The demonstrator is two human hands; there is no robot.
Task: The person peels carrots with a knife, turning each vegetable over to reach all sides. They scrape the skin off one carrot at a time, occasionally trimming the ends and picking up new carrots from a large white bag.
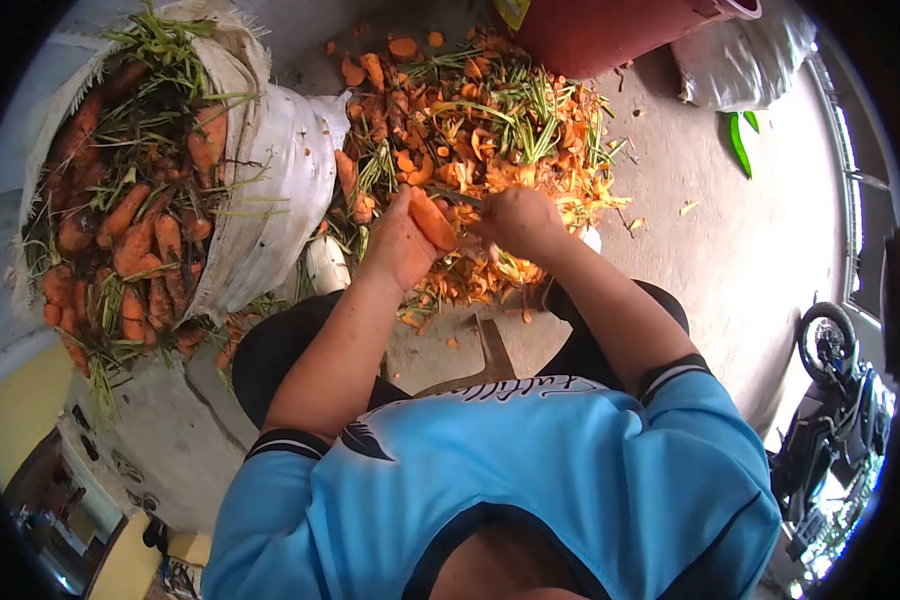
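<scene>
My left hand (400, 245) is closed round an orange carrot (432, 220), which lies tilted across the fingers. Just to its right, my right hand (522, 222) is closed on the handle of a knife (457, 198); the thin blade points left toward the carrot, and the fingers hide the handle. Beneath and beyond both hands lies a wide heap of orange peelings (480, 150) mixed with green stalks (530, 118). A large white sack (295, 150) lies open on the left, full of unpeeled carrots (135, 245) with dirt and leafy stems.
A red tub (600, 35) stands at the top, beside a white plastic bag (745, 60). Green leaves (739, 145) lie on the concrete floor (700, 260). A motorcycle (835, 420) is at the far right. My knees are bent on either side of the heap's near edge.
</scene>
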